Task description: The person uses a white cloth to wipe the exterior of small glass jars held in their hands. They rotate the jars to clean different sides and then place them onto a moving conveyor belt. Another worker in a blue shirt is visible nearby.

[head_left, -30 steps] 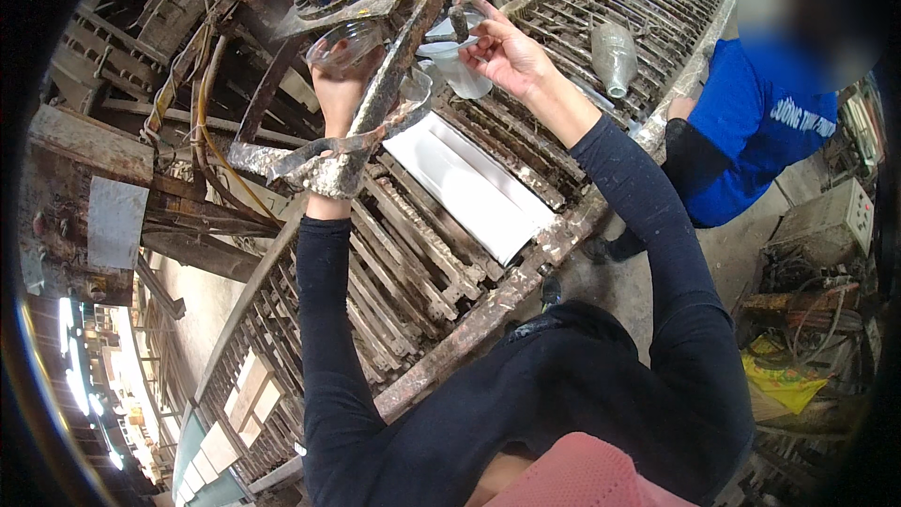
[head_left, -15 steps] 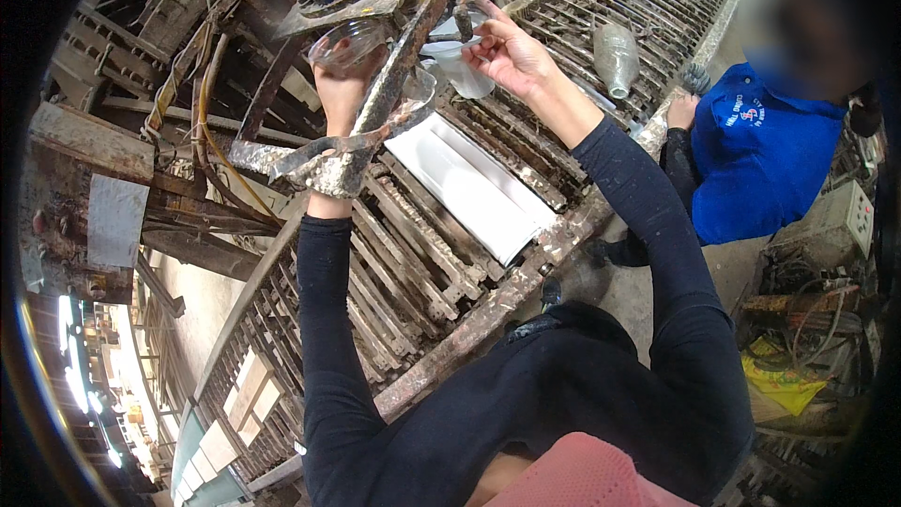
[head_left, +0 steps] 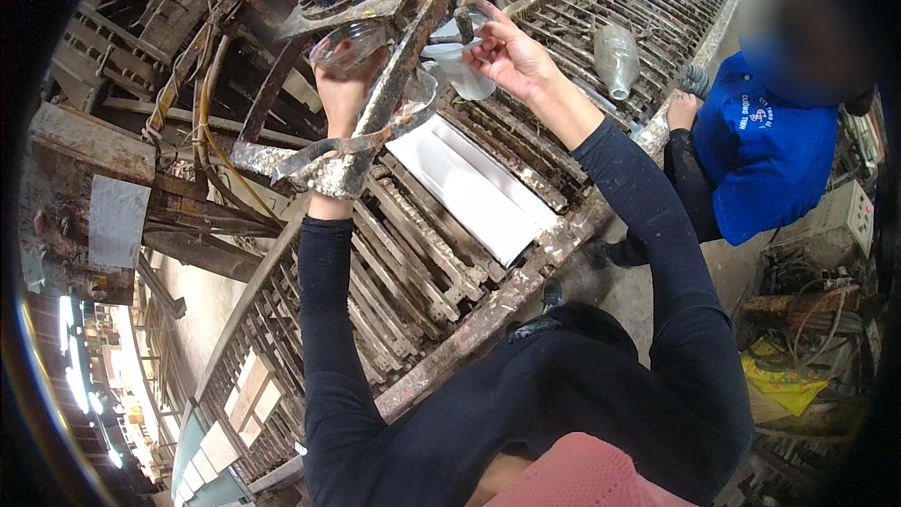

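Observation:
My left hand (head_left: 343, 84) reaches up behind a crusted metal bar (head_left: 394, 75), its fingers partly hidden, closed on a clear rounded plastic container (head_left: 349, 45). To the right of the bar, my right hand (head_left: 514, 58) has its palm turned up and fingers curled at the rim of a translucent plastic cup (head_left: 469, 80). A small dark knobbed fitting (head_left: 463, 26) projects from the bar above that cup, close to my right fingertips. Below it a white glossy sheet-like piece (head_left: 474, 197) lies on the slats.
A long slatted conveyor (head_left: 413, 253) runs diagonally beneath my arms. On its far slats lies a clear plastic bottle (head_left: 616, 58). A person in a blue shirt (head_left: 770, 150) stands at the right, one hand on the conveyor edge. A control box (head_left: 840, 221) is behind them.
Both my hands keep nearly the same place and hold. The person in blue has shifted slightly to the right, torso turning a little.

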`<state>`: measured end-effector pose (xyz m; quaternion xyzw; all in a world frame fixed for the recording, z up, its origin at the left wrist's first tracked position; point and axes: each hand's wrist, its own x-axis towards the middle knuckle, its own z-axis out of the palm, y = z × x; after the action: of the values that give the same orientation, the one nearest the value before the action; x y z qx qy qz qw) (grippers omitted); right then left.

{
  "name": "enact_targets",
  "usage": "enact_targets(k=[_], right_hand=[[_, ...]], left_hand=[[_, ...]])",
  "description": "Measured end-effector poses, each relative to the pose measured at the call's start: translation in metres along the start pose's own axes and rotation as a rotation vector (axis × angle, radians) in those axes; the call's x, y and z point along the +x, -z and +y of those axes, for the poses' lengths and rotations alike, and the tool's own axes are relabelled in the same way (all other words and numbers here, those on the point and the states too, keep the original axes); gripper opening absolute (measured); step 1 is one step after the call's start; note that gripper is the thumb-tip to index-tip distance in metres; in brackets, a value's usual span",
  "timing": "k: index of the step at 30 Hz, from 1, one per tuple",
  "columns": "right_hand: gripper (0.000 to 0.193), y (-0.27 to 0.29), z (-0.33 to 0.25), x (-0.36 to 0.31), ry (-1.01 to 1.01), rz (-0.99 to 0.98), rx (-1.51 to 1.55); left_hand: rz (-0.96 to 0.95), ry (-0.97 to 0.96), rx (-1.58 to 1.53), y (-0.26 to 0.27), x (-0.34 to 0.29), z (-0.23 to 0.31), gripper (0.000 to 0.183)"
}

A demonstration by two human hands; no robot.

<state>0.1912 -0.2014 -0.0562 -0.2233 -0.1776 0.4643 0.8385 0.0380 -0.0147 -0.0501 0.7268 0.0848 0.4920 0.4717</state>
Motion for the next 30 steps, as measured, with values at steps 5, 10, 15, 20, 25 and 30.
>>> enact_targets(k=[5, 10, 15, 20, 25, 30], right_hand=[[0.059, 0.0011, -0.0010, -0.0001, 0.000, -0.008, -0.011], [0.058, -0.0015, -0.0012, -0.0028, 0.004, 0.014, -0.015], [0.058, -0.0029, -0.0013, -0.0028, 0.000, 0.023, -0.020], [0.059, -0.0035, -0.0021, -0.0040, -0.009, 0.008, -0.011], [0.059, -0.0014, -0.0012, -0.0024, 0.004, 0.018, -0.005], [0.056, -0.0028, -0.0017, -0.0033, -0.004, 0.034, -0.009]], left_hand=[[0.008, 0.041, -0.032, -0.0017, -0.0001, 0.0017, 0.075], [0.024, 0.044, -0.045, -0.0028, -0.0004, 0.0026, 0.075], [0.024, 0.011, -0.039, -0.0004, 0.0022, -0.0026, 0.076], [0.001, 0.033, 0.019, 0.0028, 0.0027, -0.0045, 0.077], [-0.002, 0.020, 0.009, 0.0022, 0.0026, -0.0036, 0.076], [0.010, 0.002, 0.026, -0.0003, 0.0011, -0.0002, 0.072]])
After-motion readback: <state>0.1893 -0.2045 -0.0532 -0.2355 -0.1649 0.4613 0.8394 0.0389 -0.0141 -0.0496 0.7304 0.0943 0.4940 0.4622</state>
